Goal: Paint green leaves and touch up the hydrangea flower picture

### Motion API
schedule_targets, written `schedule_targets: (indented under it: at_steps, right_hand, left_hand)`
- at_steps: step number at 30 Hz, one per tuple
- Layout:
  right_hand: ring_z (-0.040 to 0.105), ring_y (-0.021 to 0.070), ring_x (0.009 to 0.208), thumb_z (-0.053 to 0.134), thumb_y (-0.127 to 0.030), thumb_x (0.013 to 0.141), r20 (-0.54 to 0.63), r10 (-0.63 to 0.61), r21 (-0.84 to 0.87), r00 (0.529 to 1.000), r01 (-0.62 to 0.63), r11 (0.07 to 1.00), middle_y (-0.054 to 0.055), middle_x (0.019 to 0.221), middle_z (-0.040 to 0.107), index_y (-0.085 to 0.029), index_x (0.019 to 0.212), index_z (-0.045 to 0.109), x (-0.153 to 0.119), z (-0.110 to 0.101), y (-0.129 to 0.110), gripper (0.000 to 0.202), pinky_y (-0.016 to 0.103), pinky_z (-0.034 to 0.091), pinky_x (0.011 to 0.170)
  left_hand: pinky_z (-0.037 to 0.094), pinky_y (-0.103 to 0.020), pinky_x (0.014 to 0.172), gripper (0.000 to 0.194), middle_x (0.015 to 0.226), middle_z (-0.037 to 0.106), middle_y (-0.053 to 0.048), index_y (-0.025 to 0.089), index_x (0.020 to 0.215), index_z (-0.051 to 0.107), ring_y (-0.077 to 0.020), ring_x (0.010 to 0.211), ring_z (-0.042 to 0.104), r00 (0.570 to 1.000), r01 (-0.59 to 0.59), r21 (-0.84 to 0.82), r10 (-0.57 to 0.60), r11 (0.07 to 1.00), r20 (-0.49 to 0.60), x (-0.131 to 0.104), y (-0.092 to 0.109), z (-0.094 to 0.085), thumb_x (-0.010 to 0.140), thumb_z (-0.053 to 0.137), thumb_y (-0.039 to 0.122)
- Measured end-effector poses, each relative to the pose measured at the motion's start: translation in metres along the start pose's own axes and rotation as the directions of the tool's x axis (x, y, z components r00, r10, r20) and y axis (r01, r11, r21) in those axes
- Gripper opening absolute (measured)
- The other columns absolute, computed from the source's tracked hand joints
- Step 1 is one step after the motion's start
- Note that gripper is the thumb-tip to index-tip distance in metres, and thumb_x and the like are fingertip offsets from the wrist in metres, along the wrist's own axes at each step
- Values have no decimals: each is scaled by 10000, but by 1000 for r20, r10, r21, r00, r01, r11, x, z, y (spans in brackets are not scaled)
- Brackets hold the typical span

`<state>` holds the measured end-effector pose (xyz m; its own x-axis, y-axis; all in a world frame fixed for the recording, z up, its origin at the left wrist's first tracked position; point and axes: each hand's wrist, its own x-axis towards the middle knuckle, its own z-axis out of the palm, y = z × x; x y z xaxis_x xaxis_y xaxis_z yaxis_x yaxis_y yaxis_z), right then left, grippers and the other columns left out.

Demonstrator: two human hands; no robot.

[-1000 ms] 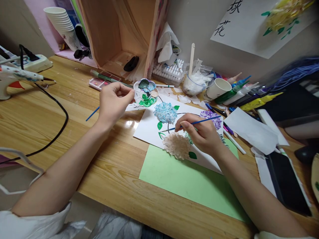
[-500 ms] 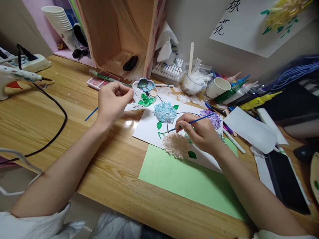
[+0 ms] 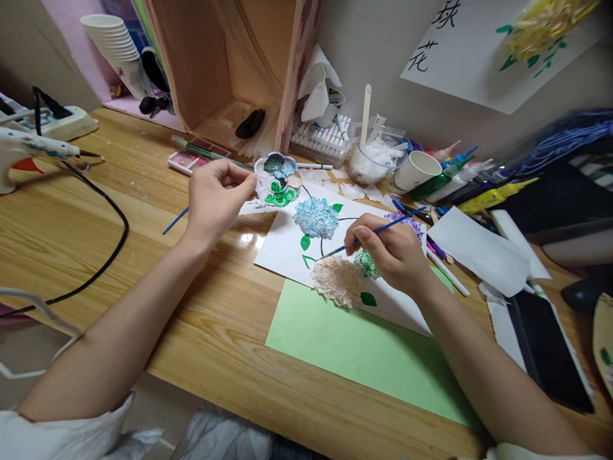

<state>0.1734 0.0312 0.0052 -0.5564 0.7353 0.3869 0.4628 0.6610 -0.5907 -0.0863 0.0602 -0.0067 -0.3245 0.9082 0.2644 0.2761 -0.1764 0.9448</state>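
My left hand (image 3: pixel 215 195) pinches the edge of a small flower-shaped paint palette (image 3: pixel 278 181), whose wells hold green, dark and blue paint. In my right hand (image 3: pixel 387 249) is a thin blue paintbrush (image 3: pixel 400 219), its tip at a green leaf outline (image 3: pixel 308 262) on the white paper (image 3: pixel 278 249). Raised flower heads sit on that paper: a blue one (image 3: pixel 316 217), a cream one (image 3: pixel 338 281), a green one (image 3: pixel 368 263) and a purple one partly behind my right hand. A solid green leaf (image 3: pixel 368 299) lies by the cream flower. Light green paper (image 3: pixel 335 345) lies underneath.
A hot glue gun (image 3: pixel 38 144) with a black cable lies at left. Behind the paper stand a box of markers (image 3: pixel 320 140), a tub of scraps (image 3: pixel 378 160), a paper cup (image 3: pixel 419 171) and paint bottles (image 3: pixel 450 176). At right lies a black tablet-like slab (image 3: pixel 546 351).
My right hand has shifted slightly right with the paintbrush, its tip moving right along the leaf outline. More of the green flower shows. My left hand holds the palette in the same place.
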Motion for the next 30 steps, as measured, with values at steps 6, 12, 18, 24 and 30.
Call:
schedule_targets:
  at_steps: [6,12,18,24,30]
  right_hand:
    - [597,104,618,373,-329,989,7,2,48,1000,-3,999,9,688,644,-191,764,595,-1,6,-3,345,237,444,595]
    - [590,100,603,365,-314,992,60,-12,8,998,11,1000,4,666,639,-191,732,581,0,9,-4,359,239,432,597]
    - [602,110,635,371,-323,990,42,-10,19,999,9,1000,16,694,643,-190,746,584,0,9,-4,351,240,439,604]
    - [599,112,633,356,-325,992,41,4,9,999,-4,1000,12,689,645,-190,745,583,2,9,-4,362,241,437,614]
    - [600,111,626,364,-305,989,57,-8,14,998,7,1000,5,672,633,-191,731,584,3,9,-3,357,234,438,616]
  left_hand:
    - [584,-276,619,83,625,663,8,169,663,617,-129,579,646,1000,4,-2,-4,1000,2,0,0,0,692,687,201]
    - [580,-286,609,70,624,668,1,178,658,626,-133,571,642,1000,6,-6,-6,1000,7,0,0,0,694,684,189]
    - [568,-286,608,82,638,682,-10,188,643,625,-144,586,650,1000,17,6,-17,1000,8,-2,2,0,693,690,196]
    - [556,-270,587,86,639,689,-10,187,649,631,-154,593,661,999,40,2,-40,999,16,-4,3,0,691,691,233]
    - [559,-260,607,99,643,686,-6,192,637,622,-152,598,661,998,67,-28,-67,997,16,-4,4,-1,665,707,237]
